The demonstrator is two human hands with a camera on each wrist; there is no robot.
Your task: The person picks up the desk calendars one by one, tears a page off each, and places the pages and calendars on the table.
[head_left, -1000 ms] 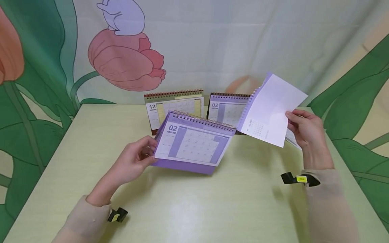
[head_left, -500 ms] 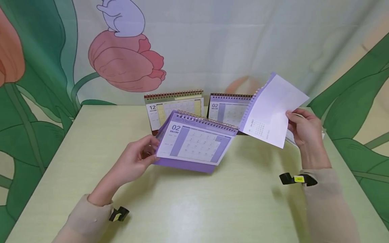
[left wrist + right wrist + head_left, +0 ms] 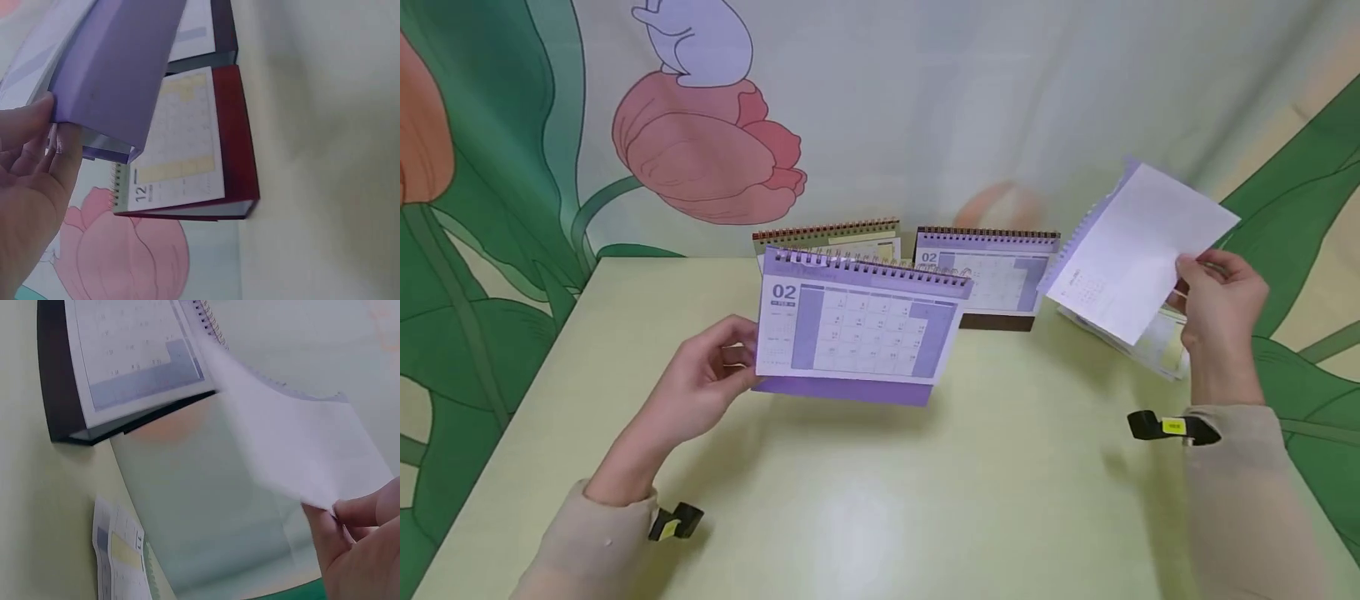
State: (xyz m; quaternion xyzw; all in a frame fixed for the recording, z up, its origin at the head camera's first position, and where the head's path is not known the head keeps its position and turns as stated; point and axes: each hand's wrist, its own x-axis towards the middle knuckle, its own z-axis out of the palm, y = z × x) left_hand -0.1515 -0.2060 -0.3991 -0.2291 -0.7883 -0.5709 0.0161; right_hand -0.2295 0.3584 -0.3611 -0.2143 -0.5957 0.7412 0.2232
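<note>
My left hand (image 3: pixel 707 375) grips the left edge of a purple spiral desk calendar (image 3: pixel 857 333) showing month 02, held tilted above the table. In the left wrist view the thumb lies on the front of its purple stand (image 3: pixel 112 75), with fingers behind. My right hand (image 3: pixel 1225 308) pinches a loose calendar page (image 3: pixel 1138 250) by its edge between thumb and fingers. Along the page's purple top strip the holes are torn. The right wrist view shows the page (image 3: pixel 294 444) curving away from the fingertips, apart from the held calendar.
Behind stand a dark-based 02 calendar (image 3: pixel 985 279) and a green-topped calendar (image 3: pixel 883 250), which the left wrist view shows with a red base (image 3: pixel 234 137) and month 12. Several loose pages (image 3: pixel 1172 342) lie at the table's right. A flower-printed curtain (image 3: pixel 865 125) hangs behind the table (image 3: pixel 880 517).
The page in my right hand has come away from the held calendar, moving right. My left hand has shifted the calendar left and turned it more upright. Loose pages beneath show more.
</note>
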